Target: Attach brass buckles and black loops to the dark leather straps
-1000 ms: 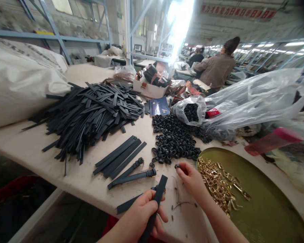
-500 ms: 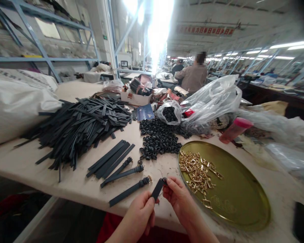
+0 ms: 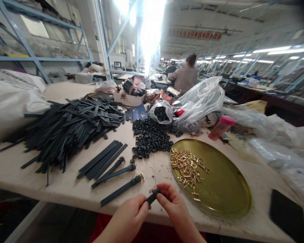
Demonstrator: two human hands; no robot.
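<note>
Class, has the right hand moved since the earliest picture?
Yes: judged against the pile of black rings, the right hand has moved away, toward the near edge of the table.

At the lower centre of the frame, your left hand (image 3: 133,211) hides the near end of the dark strap (image 3: 151,198), and your right hand (image 3: 170,199) covers much of its far end — you cannot tell what lies beneath those fingertips. The bottom edge cuts off your forearms (image 3: 112,232) and the blurred black slab (image 3: 286,214) at lower right. The left edge crops the white sack (image 3: 12,104), its print unreadable. At upper right, the lettering on the red banner (image 3: 196,34) is smeared — and the head of the person in brown (image 3: 184,80) is pixelated.
</note>
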